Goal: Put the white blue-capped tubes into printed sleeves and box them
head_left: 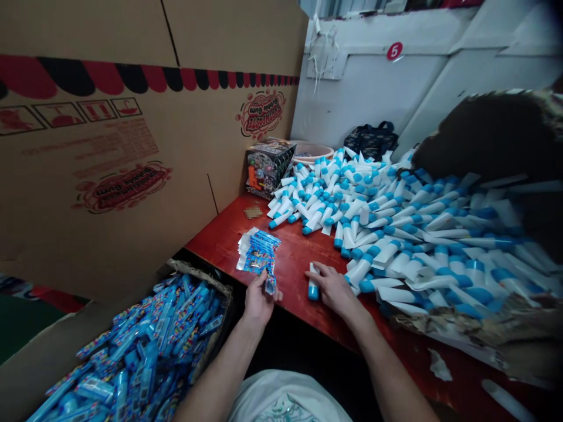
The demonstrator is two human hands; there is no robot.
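Observation:
My left hand point(259, 298) is closed on a blue printed wrapper point(270, 283) at the table's front edge. Just beyond it lies a fanned stack of similar wrappers point(259, 249). To the right, my right hand point(335, 287) has its fingers on a white tube with a blue cap point(313, 287), its cap toward me, on the red table point(292, 249). A large heap of white tubes with blue caps point(373, 205) spreads behind and right of that hand.
Wrapped blue tubes fill an open carton point(149, 346) at lower left. A tall cardboard box point(176, 135) stands along the left. At the back are a dark toy box point(269, 167), a pink basin point(314, 151) and a dark bag point(372, 140). Torn brown paper point(488, 334) lies right.

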